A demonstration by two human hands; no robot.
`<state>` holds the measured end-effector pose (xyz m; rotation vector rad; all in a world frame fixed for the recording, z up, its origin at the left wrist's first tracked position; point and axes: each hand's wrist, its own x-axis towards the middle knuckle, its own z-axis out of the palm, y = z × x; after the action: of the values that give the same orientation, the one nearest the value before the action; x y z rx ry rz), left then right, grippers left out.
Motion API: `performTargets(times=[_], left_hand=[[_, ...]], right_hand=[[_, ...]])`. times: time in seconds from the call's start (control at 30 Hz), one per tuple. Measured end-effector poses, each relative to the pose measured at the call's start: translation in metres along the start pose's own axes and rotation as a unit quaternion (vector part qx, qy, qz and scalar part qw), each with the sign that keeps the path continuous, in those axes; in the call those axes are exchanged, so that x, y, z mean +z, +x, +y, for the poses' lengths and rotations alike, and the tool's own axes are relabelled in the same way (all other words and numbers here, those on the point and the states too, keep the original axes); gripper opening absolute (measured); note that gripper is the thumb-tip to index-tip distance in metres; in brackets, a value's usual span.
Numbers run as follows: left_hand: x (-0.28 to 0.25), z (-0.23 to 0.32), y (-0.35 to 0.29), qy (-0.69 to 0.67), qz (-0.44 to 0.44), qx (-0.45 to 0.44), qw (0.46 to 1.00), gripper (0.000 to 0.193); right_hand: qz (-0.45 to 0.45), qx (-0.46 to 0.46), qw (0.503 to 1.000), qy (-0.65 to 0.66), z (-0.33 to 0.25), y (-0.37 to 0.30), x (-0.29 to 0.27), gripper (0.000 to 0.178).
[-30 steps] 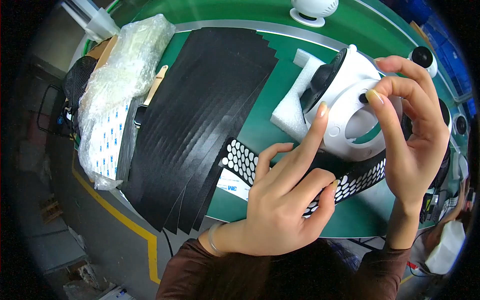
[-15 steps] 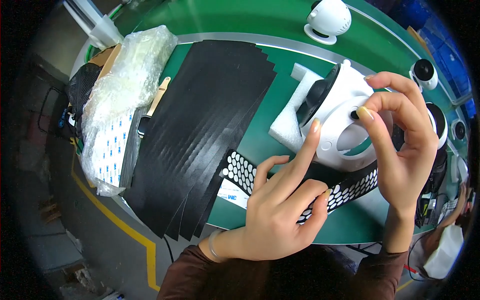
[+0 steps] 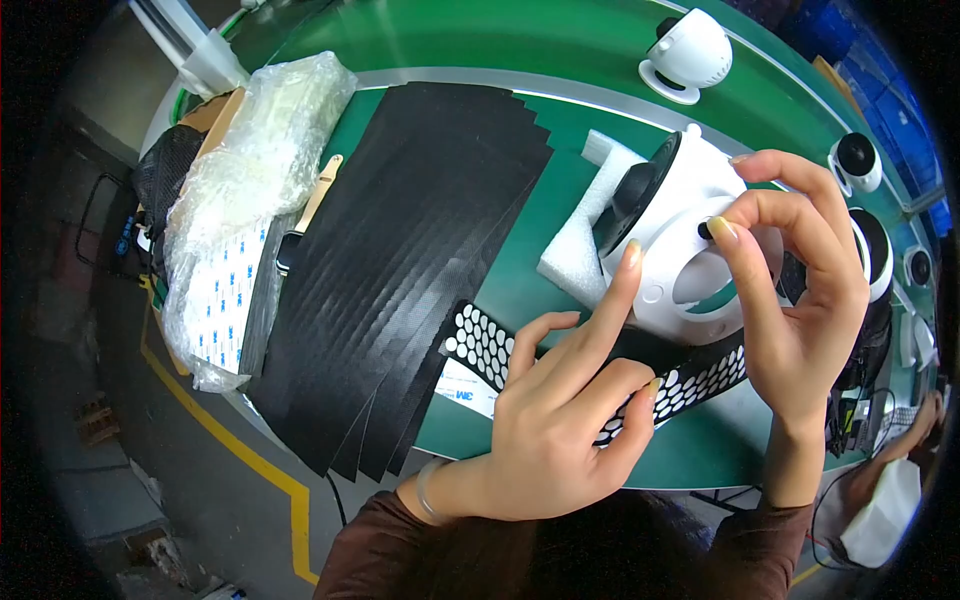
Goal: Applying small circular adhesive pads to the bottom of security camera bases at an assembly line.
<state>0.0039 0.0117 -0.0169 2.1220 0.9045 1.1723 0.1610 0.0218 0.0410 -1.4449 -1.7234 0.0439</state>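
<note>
Fingers: the right hand [image 3: 800, 300] is pinched, thumb and forefinger together on a small dark dot pressed against the ring-shaped base of the white plastic camera housing [image 3: 690, 250]. The left hand [image 3: 560, 420] is spread — forefinger extended to the housing's side, the other fingers laid on the long black strip of round white adhesive pads [image 3: 600, 390], which is pinned flat to the green workbench [image 3: 480, 60].

Change since a second ago: the right fingertips are shifted from the housing's upper edge down onto the ring face; the strip and left hand are barely moved. A pad is judged to be in the act of being seated.

Housing is propped on a white foam block [image 3: 580, 260], right of centre. To its left, a fanned stack of black sheets [image 3: 400, 270]. Far left, a crinkled clear plastic bag [image 3: 250, 140] over white printed liner sheets [image 3: 215, 300]. A white label with red marking [image 3: 465, 385] is tucked under the strip's end. Three other white dome cameras [image 3: 690, 55] are stood along the far edge.
</note>
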Motion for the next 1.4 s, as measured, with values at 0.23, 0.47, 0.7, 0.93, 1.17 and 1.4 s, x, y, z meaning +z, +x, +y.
performTargets(times=[0.23, 0.47, 0.7, 0.93, 1.17, 1.4], left_hand=[[0.0, 0.0, 0.0, 0.0, 0.001, 0.002, 1.0, 0.006], [0.002, -0.001, 0.001, 0.003, 0.005, 0.01, 1.0, 0.005], [0.005, -0.002, 0.001, 0.004, 0.01, 0.027, 1.0, 0.007], [-0.022, 0.006, -0.004, 0.004, -0.006, 0.038, 0.999, 0.011], [-0.026, -0.001, 0.001, -0.113, -0.108, 0.019, 0.987, 0.014], [-0.013, 0.007, 0.003, -0.066, -0.113, 0.006, 0.991, 0.008]], right_hand=[[0.028, -0.073, 0.997, -0.019, 0.014, 0.003, 0.005, 0.019], [-0.059, 0.204, 0.93, 0.3, 0.007, 0.011, -0.002, 0.04], [-0.14, 0.227, 0.921, 0.283, 0.01, 0.012, -0.013, 0.043], [-0.084, -0.105, 0.991, 0.021, 0.005, -0.021, -0.043, 0.034], [-0.231, -0.011, 0.971, 0.066, 0.004, -0.053, -0.036, 0.019], [-0.133, -0.004, 0.982, 0.133, -0.003, -0.061, -0.027, 0.018]])
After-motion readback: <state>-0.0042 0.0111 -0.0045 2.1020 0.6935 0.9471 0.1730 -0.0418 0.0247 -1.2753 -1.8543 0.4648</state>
